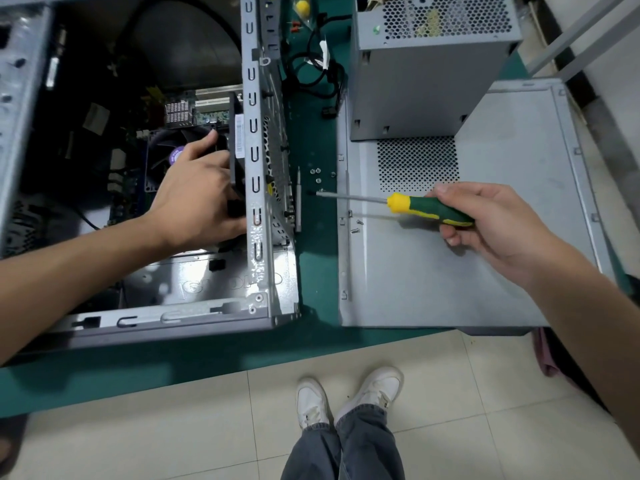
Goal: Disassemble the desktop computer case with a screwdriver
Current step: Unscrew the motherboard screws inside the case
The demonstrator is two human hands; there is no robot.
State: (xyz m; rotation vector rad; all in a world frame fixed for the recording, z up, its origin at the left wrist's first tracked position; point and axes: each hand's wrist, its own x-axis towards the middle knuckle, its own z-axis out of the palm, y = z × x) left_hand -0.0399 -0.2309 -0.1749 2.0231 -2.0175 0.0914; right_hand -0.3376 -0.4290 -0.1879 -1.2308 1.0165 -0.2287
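Observation:
The open grey computer case point(256, 299) lies on the green table at the left, its motherboard showing inside. My left hand point(195, 199) reaches into it and grips a black fan point(237, 150) that sits against the case's rear wall. To the right, my right hand point(491, 220) holds a screwdriver point(426, 207) with a green and yellow handle. Its shaft points left, and the tip hovers over the table just short of the case's rear wall. Several loose screws point(317, 173) lie on the table between the case and the removed side panel point(450, 271).
A grey power supply point(408, 84) stands on the far end of the side panel, black cables point(318, 74) trailing from it. A loose metal bit point(298, 199) lies by the case. A yellow-handled tool point(302, 8) is at the back. The table edge point(207, 372) runs near my feet.

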